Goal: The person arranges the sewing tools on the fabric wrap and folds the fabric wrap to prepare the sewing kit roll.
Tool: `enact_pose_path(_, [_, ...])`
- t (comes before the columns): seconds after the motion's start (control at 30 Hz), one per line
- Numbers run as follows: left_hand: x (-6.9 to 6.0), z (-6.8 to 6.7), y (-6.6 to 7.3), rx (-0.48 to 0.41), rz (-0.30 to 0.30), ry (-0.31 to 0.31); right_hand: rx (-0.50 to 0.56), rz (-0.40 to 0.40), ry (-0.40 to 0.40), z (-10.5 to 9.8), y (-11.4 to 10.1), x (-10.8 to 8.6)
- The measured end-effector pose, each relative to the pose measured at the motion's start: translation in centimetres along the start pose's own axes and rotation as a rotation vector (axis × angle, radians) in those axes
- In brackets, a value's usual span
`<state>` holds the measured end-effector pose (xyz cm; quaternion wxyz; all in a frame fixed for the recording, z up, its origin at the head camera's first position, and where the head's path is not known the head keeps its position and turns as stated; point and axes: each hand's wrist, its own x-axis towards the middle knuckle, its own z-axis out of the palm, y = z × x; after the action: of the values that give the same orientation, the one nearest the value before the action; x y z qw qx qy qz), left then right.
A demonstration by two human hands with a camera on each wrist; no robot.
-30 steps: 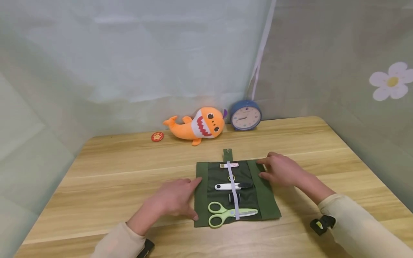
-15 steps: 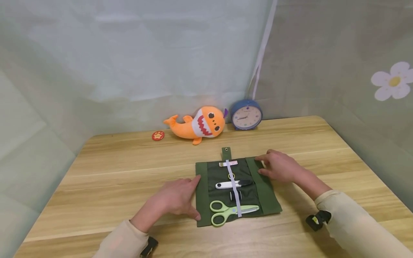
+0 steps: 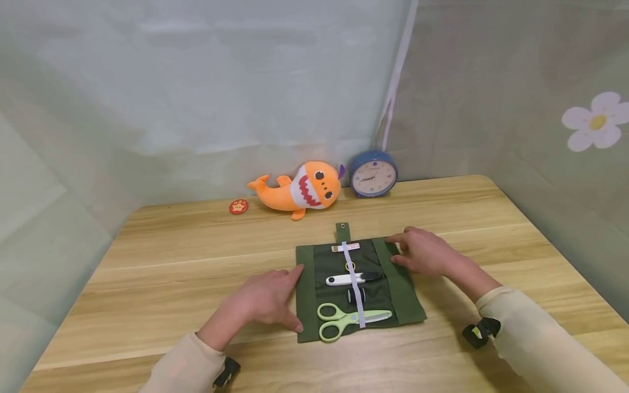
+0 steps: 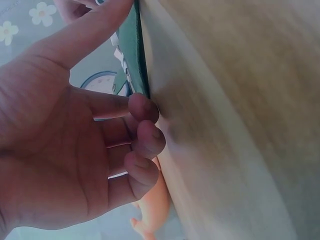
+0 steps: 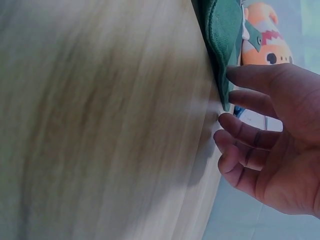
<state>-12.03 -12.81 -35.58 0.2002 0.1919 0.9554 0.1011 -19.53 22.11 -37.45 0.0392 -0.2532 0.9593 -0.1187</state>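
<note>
A green fabric tool roll (image 3: 306,295) lies unfolded on the table, its snap strap (image 3: 342,231) pointing to the back. Under its white elastic band (image 3: 355,284) sit green-handled scissors (image 3: 339,322), a dark thread spool (image 3: 351,296), a white-and-black knife-like tool (image 3: 339,280), a small yellow ring (image 3: 350,266) and a small white printed strip (image 3: 339,249). My left hand (image 3: 265,297) rests thumb and index finger on the roll's left flap; its other fingers bend loosely in the left wrist view. With thumb and index fingertip, my right hand (image 3: 426,252) touches the right flap near its back corner.
At the back of the wooden table (image 3: 187,262) lies an orange plush shark (image 3: 295,194). A blue alarm clock (image 3: 373,176) stands to its right, and a round red badge (image 3: 238,206) lies to its left. Cloth walls (image 3: 221,98) rise behind the table.
The roll has shifted slightly toward the back, its right side most. My right hand has moved a little back and left with it; my left hand stays at the left flap.
</note>
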Motion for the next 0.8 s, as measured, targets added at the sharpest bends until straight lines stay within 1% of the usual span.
enact_pose_path(0.27, [0.1, 0.1, -0.2, -0.004, 0.002, -0.007, 0.027, -0.006, 0.009, 0.4, 0.0, 0.0])
enact_pose_path(0.3, [0.0, 0.1, -0.2, -0.005, 0.000, -0.004, 0.032, -0.003, 0.015, 0.4, 0.0, 0.0])
enact_pose_path(0.37, [-0.1, 0.2, 0.0, -0.002, 0.014, 0.023, 0.049, -0.001, 0.036, 0.4, 0.0, -0.2])
enact_pose_path(0.43, [-0.5, 0.2, 0.2, 0.005, 0.050, 0.076, 0.076, -0.006, 0.061, 0.2, -0.2, -0.7])
enact_pose_path(0.53, [-1.2, 0.4, 0.7, 0.047, 0.153, 0.166, 0.122, -0.033, 0.080, -0.2, -0.8, -2.0])
enact_pose_path(0.6, [-1.7, 0.5, 1.0, 0.090, 0.218, 0.203, 0.147, -0.065, 0.070, -0.5, -1.5, -3.2])
enact_pose_path(0.67, [-2.1, 0.8, 1.3, 0.133, 0.269, 0.219, 0.161, -0.100, 0.049, -0.8, -2.1, -4.6])
enact_pose_path(0.73, [-2.4, 1.1, 1.6, 0.167, 0.291, 0.222, 0.166, -0.123, 0.013, -0.9, -2.6, -5.8])
enact_pose_path(0.8, [-2.4, 1.6, 1.8, 0.196, 0.293, 0.219, 0.160, -0.143, -0.035, -0.7, -2.9, -6.8])
